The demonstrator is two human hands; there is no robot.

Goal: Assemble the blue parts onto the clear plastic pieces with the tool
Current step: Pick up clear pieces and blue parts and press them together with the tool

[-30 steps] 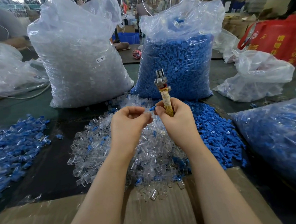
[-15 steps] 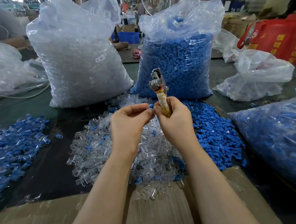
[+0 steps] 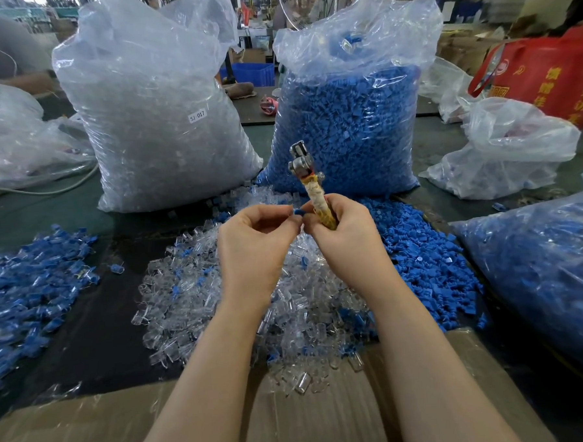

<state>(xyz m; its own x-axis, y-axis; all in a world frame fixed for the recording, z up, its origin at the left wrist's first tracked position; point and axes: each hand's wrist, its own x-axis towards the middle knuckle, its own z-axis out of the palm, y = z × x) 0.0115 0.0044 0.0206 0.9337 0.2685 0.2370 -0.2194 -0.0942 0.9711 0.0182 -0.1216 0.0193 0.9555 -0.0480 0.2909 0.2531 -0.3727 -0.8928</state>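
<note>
Blue plastic part [image 3: 297, 212], small, light and stiff, is pinched between both hands above the clear pieces [image 3: 219, 292]; the right hand [image 3: 343, 231] is also clenched around the cloth-wrapped metal tool [image 3: 310, 182], the left hand [image 3: 254, 243] grasping at its fingertips.

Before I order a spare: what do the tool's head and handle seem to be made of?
The tool, held in the right hand: its head looks like bare metal, grey and shiny with glints. The handle seems wrapped in cream and yellow cord or tape, going by its ridged, matte windings; what lies beneath is hidden.
</note>
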